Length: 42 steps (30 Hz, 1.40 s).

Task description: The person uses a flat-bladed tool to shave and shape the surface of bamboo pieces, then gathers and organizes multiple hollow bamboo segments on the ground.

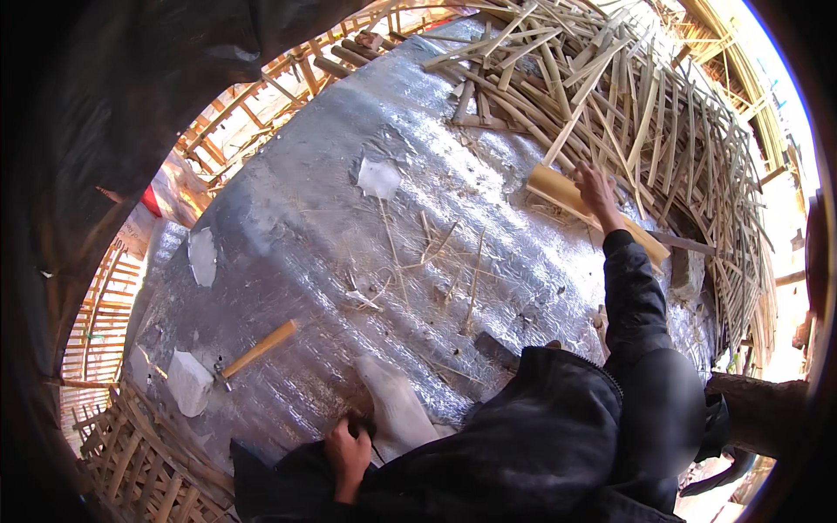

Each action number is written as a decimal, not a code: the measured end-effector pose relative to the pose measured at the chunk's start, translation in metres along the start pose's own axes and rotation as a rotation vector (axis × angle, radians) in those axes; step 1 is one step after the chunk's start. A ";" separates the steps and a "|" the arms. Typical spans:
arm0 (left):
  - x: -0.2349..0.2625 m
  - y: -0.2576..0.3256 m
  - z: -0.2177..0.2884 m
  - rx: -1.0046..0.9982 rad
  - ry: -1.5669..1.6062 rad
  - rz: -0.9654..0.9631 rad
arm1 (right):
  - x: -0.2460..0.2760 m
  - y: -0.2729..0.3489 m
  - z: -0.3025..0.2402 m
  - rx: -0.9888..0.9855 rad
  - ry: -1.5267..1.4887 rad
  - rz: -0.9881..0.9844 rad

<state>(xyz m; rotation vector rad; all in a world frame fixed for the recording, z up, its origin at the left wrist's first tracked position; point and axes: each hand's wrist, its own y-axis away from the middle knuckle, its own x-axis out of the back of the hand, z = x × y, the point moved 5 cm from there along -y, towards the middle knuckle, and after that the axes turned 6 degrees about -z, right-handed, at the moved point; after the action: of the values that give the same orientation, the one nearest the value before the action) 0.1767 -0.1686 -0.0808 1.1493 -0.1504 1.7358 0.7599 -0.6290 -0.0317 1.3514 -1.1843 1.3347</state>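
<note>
Right hand (596,193) at split bamboo (558,189) — grip unclear, left hand (349,451) curled — contents hidden, silver sheet (288,209) beneath.

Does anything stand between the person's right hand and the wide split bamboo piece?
Nothing visible does: the right hand appears to be right at the wide split bamboo piece. The heap of bamboo strips lies beyond, not between them.

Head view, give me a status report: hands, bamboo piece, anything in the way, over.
Right hand on the bamboo piece. Left hand low in view, grip unclear. Strip pile crowds the piece's far side; hammer lies apart, left.
</note>
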 end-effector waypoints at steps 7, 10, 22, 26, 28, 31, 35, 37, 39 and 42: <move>0.001 0.002 -0.006 0.026 -0.008 -0.054 | 0.054 0.102 0.029 0.006 -0.057 0.098; -0.004 0.002 -0.010 0.026 -0.008 -0.065 | 0.096 0.203 0.028 -0.015 0.006 0.184; -0.001 0.001 -0.005 0.006 0.012 -0.033 | 0.228 0.148 -0.031 0.076 0.072 0.487; -0.006 0.003 -0.010 0.017 -0.010 -0.046 | 0.277 -0.003 -0.030 0.055 0.495 0.595; -0.007 -0.003 -0.006 -0.001 -0.007 -0.062 | 0.243 -0.066 0.020 0.043 0.404 0.521; -0.003 0.001 -0.008 0.032 -0.019 -0.060 | 0.118 -0.076 0.005 0.081 0.160 -0.111; -0.003 0.000 -0.011 0.023 0.056 -0.037 | 0.001 0.009 -0.011 0.079 0.281 -0.400; -0.005 -0.002 -0.007 0.028 0.070 -0.025 | -0.016 0.042 -0.013 0.068 0.244 -0.291; 0.002 -0.002 0.000 0.037 0.019 -0.039 | -0.014 0.052 -0.010 0.087 0.210 -0.201; 0.002 -0.003 0.000 0.033 -0.033 -0.053 | -0.002 0.061 -0.012 0.172 0.204 -0.149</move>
<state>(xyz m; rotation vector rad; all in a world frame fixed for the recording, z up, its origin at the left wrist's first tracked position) 0.1788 -0.1664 -0.0804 1.1958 -0.1101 1.6788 0.6979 -0.6275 -0.0351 1.3587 -0.8311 1.4533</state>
